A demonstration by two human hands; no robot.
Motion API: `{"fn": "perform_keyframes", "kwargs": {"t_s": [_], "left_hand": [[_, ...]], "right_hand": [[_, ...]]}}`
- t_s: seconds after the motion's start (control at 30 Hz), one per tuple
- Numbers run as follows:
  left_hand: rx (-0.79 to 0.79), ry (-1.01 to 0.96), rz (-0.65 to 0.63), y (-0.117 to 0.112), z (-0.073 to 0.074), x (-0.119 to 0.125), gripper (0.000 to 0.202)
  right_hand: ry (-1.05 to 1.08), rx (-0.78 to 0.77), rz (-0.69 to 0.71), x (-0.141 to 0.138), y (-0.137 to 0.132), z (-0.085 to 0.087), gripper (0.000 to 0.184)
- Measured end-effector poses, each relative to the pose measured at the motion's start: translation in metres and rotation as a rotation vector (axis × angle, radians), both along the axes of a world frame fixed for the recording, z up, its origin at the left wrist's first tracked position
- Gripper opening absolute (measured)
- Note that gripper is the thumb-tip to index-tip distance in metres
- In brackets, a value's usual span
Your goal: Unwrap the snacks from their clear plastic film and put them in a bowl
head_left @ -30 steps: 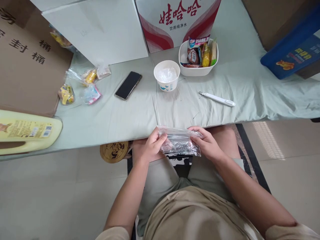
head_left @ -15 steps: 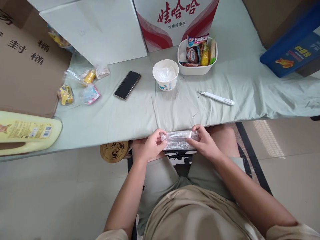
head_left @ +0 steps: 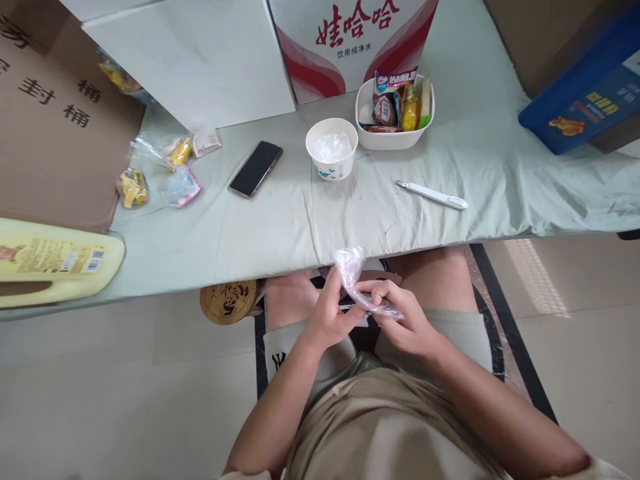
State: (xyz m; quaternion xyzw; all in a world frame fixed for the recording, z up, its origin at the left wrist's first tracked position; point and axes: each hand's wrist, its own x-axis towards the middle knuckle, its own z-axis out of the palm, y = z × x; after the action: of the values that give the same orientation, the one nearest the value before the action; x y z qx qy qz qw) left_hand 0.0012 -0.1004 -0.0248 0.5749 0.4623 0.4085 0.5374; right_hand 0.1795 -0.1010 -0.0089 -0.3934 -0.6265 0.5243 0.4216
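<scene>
- Head view: R hand (head_left: 406, 320) is pinching a folded clear plastic bag (head_left: 373, 305) btwn thumb & fingers.
- L hand (head_left: 330, 317) is touching the bag's upper part; can't tell if its fingers are gripping.
- Bag is hovering over the lap (head_left: 435, 277), nr the table's front edge.
- Beyond, on pale green cloth (head_left: 270, 230), a paper cup (head_left: 334, 171) w/ clear plastic inside is standing btwn a phone (head_left: 256, 169) & a white tub (head_left: 395, 140) holding wrapped snacks (head_left: 385, 110).
- A white cutter (head_left: 433, 195) is lying nearer, R of cup.
- Far L, sm. wrapped packets (head_left: 133, 189) are lying beside a cardboard box (head_left: 60, 160); a yellow jug (head_left: 60, 263) is resting nr the edge.
- At back, a red-&-white carton (head_left: 345, 67) is standing.
</scene>
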Motion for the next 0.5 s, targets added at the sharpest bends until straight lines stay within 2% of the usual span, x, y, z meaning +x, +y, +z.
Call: {"fn": "perform_keyframes", "kwargs": {"t_s": [0.07, 0.13, 0.23, 0.3, 0.33, 0.43, 0.5], "left_hand": [[0.035, -0.025, -0.114, 0.002, 0.002, 0.002, 0.043], [0.021, -0.037, -0.173, 0.005, 0.006, 0.001, 0.039], [-0.088, -0.040, -0.099, 0.008, 0.006, -0.004, 0.041], [-0.220, -0.090, -0.055, 0.008, 0.002, -0.007, 0.045], [-0.289, -0.122, -0.054, 0.008, -0.001, -0.009, 0.048], [-0.427, -0.113, -0.075, 0.008, -0.005, -0.013, 0.050], [-0.413, 0.011, -0.086, 0.010, 0.000, -0.014, 0.048]], "right_hand": [[-0.029, -0.024, 0.030, -0.001, -0.002, 0.000, 0.011], [-0.065, -0.062, -0.002, -0.001, -0.002, -0.002, 0.020], [-0.102, -0.131, -0.171, 0.001, 0.001, -0.008, 0.029], [-0.090, -0.169, -0.299, 0.002, 0.003, -0.011, 0.027], [-0.055, -0.196, -0.310, 0.002, 0.004, -0.012, 0.028], [0.102, -0.348, -0.110, -0.001, 0.007, -0.015, 0.047], [0.169, -0.450, -0.019, -0.003, 0.009, -0.015, 0.051]]}}
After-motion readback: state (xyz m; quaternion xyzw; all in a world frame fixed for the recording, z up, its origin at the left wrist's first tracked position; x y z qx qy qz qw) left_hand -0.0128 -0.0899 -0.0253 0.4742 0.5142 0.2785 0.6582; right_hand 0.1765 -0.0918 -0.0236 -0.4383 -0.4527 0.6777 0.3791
